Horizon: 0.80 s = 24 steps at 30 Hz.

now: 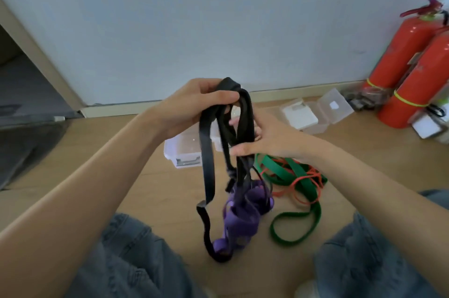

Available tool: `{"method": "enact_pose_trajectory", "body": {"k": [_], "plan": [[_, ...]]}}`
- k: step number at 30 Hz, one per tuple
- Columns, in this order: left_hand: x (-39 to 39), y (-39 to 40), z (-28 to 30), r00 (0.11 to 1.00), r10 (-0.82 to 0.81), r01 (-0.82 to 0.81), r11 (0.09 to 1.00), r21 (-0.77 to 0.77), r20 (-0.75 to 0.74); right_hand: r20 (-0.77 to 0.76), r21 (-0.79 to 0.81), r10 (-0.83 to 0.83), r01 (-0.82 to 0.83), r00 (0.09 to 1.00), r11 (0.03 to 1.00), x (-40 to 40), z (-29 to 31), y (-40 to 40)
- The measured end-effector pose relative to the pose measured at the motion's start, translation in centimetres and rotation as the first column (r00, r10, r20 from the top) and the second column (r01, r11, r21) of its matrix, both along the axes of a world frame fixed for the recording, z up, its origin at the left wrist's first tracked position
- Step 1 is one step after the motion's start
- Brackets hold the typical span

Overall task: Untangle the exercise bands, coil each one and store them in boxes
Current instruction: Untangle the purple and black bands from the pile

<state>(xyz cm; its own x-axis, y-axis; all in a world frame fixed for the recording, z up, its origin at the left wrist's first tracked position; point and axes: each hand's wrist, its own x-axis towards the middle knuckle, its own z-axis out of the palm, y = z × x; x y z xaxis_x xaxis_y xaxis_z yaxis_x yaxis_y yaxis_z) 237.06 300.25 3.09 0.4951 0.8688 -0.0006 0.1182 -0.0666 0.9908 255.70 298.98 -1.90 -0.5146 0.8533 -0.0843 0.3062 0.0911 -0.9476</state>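
**Black band lifted clear of the tangle; untangling in hand, no band yet boxed**

The person sits on the wooden floor [155, 176] with knees apart, which leaves a working space between the legs for the bands.

Left hand [194, 108]: raised, thumb and fingers curled round the top fold of the black band [209, 168]. Holding it high appears intended to let the strands hang under their own weight so that crossings show.

Right hand [262, 142]: lower and just beside the left hand, its fingers wrapped round several black strands at mid-height, the thumb lying across them. It seems placed to separate or slide along the strands; the exact finger positions behind the strands cannot be told.

The black band's lower loops reach down into the purple band [240, 222], which lies bunched on the floor and looks caught up with it. The green band [298, 227] and the thin orange band [303, 181] lie together on the floor to the right, interlaced with each other.

Storage: a clear plastic box [184, 149] stands just behind the hands, partly hidden. Two more small clear boxes [315, 112] sit open near the wall, beside two red fire extinguishers [413, 59]. No band shows in any box.

Judgement: early stage. The black band must come free of the purple one before coiling.
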Motion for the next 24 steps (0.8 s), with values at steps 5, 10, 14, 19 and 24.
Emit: {"method": "enact_pose_trajectory", "body": {"k": [5, 10, 14, 19, 24], "plan": [[-0.8, 1.2, -3.6, 0.901, 0.265, -0.233, 0.963, 0.133, -0.344, 0.027, 0.056, -0.154, 0.152, 0.988, 0.987, -0.4, -0.6, 0.7], [-0.4, 0.4, -8.3, 0.967, 0.099, -0.127, 0.986, -0.107, -0.236, -0.264, -0.047, -0.285, 0.282, 0.922, 0.958, -0.3, 0.4, 1.3], [1.7, -2.0, -11.2, 0.957, -0.218, 0.179, 0.964, -0.198, -0.194, -0.644, -0.218, -0.310, 0.221, 0.700, 0.951, -0.2, 2.6, 1.7], [2.0, -0.9, -10.9, 0.952, 0.158, -0.186, 0.979, -0.087, -0.264, -0.553, -0.168, -0.360, 0.324, 0.751, 0.931, 1.4, 2.9, 2.5], [-1.6, 1.5, -4.7, 0.884, 0.361, -0.325, 0.931, -0.166, 0.295, 0.116, -0.296, -0.323, 0.343, 0.939, 0.891, 3.1, 0.1, 2.0]]}}
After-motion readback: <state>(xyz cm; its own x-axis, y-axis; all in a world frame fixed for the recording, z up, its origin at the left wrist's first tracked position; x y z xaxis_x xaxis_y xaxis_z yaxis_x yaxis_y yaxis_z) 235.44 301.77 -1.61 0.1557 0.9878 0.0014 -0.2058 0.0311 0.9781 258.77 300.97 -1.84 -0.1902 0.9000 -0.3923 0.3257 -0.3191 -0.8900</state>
